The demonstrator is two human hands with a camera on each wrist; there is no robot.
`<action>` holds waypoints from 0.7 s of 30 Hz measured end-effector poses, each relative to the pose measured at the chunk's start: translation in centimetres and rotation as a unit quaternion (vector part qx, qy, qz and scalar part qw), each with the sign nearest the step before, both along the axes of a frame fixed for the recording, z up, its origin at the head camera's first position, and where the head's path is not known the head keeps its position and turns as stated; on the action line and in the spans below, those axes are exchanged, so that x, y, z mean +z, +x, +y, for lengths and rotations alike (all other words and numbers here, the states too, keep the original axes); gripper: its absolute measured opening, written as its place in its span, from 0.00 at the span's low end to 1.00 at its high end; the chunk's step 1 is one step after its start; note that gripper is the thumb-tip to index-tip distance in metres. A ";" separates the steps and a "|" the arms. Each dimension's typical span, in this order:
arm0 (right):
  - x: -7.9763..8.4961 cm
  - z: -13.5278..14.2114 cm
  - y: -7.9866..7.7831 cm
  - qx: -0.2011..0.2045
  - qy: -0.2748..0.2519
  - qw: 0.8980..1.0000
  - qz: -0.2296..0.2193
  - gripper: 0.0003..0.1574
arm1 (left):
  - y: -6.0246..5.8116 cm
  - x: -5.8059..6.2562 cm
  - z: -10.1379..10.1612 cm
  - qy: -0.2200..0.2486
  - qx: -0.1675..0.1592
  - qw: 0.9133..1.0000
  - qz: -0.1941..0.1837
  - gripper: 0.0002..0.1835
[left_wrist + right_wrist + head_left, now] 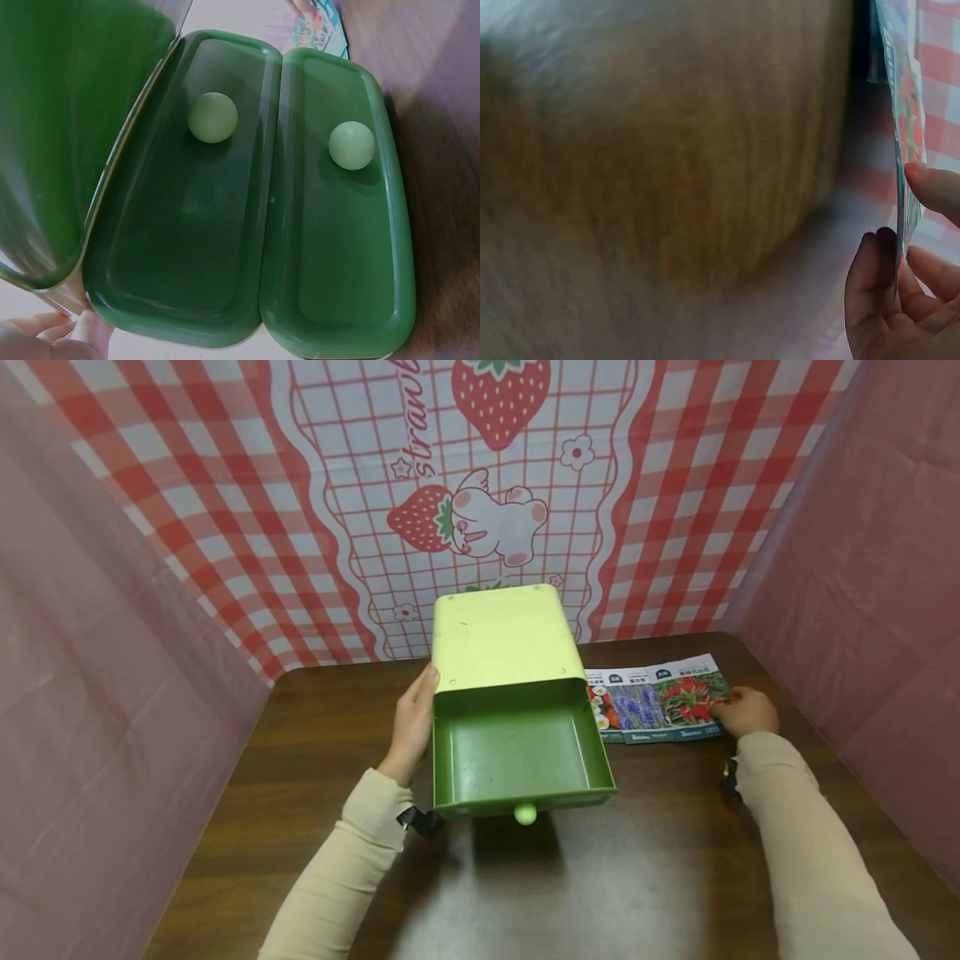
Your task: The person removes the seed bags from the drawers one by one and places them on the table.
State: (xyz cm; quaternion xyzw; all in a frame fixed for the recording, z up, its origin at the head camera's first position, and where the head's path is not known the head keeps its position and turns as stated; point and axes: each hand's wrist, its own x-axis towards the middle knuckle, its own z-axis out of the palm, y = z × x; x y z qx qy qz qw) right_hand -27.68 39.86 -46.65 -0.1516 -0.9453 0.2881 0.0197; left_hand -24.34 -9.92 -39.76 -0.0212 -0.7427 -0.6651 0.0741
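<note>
A small light-yellow and green drawer box stands in the middle of the wooden table. Its top drawer is pulled out, and the inside shows bare green plastic. Two lower drawers with round pale knobs appear closed in the left wrist view, one with a knob. My left hand rests against the box's left side, fingers fairly straight. To the right lies a row of flower seed packets, among them a lavender packet. My right hand pinches the red-flower packet at its right edge between thumb and fingers.
Behind the table hangs a red checked cloth with strawberry prints. Pink cloth walls close off both sides. The leftmost packet, with white and red flowers, is partly hidden behind the drawer box.
</note>
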 end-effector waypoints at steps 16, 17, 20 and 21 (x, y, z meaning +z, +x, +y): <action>-1.8 -0.1 -0.8 0.003 0.061 0.998 -0.007 0.43 | -0.1 -0.1 0.0 -0.001 0.000 1.000 0.000 0.32; -1.8 -0.2 -0.8 0.003 0.061 0.998 -0.010 0.43 | -0.1 -0.1 0.0 0.001 -0.001 1.000 0.000 0.32; -1.8 -0.3 -0.8 0.004 0.064 0.998 -0.018 0.42 | -0.1 -0.1 0.0 0.002 -0.002 1.000 -0.002 0.32; -1.8 -0.3 -0.8 0.005 0.066 0.998 -0.020 0.42 | -0.1 -0.1 0.0 0.002 -0.001 1.000 -0.002 0.32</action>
